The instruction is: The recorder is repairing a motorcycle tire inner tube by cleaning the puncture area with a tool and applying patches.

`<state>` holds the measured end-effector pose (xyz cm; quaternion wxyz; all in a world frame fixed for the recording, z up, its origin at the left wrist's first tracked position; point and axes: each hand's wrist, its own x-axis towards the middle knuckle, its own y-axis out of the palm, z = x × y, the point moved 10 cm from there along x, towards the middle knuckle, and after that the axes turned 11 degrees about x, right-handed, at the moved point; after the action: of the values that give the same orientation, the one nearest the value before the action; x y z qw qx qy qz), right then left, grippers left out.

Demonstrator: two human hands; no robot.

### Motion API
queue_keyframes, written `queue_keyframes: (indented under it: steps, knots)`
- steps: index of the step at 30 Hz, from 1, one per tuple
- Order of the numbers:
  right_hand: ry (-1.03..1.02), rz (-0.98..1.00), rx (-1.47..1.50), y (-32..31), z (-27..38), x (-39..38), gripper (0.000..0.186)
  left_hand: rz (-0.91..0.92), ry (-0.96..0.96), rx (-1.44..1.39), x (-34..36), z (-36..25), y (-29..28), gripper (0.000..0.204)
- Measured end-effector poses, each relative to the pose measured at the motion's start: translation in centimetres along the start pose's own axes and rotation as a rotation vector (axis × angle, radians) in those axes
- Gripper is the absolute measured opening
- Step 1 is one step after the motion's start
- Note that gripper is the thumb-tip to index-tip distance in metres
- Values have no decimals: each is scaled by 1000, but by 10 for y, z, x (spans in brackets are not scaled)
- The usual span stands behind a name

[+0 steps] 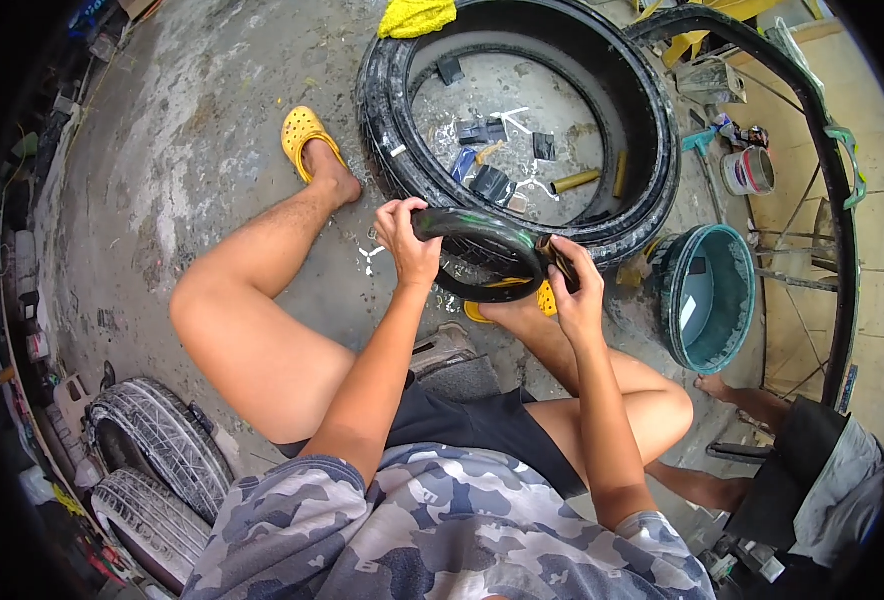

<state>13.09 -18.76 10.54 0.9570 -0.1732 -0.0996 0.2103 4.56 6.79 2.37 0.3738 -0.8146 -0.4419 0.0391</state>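
Note:
A glossy black ring (482, 228), like a steering wheel rim, is held up over my lap in front of the tire. My left hand (408, 240) is closed round its left side. At the ring's right side, my right hand (577, 285) pinches a small dark brown piece (560, 262) against it; what that piece is I cannot make out. Just beyond lies a large black tire (382, 130) on its side, wet and smeared with white. Inside its opening are dark sandpaper-like pieces (492, 184) and a brass-coloured tube (575, 181).
A teal bucket (745, 290) with water stands at the right, near a white pail (762, 170). A yellow cloth (414, 16) lies on the tire's far edge. More tires (157, 430) lie at the lower left. Another person's leg (702, 487) shows at the lower right.

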Motion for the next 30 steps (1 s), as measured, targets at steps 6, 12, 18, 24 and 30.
queue_keyframes:
  steps: [6,12,18,24,30]
  knots:
    - [79,8,106,6,-20,-15,42,-12,-13,-70,-10,23,12,25]
    - [104,-149,166,-8,-30,-20,38,98,-117,-96,-35,20,22,43]
    - [137,-199,190,-32,-47,-21,31,237,107,-123,-40,-20,20,62]
    - [75,-194,155,-31,-45,-17,29,359,218,15,-27,-35,37,48]
    - [109,-127,51,-39,-39,-24,32,217,193,79,-27,-38,33,32]
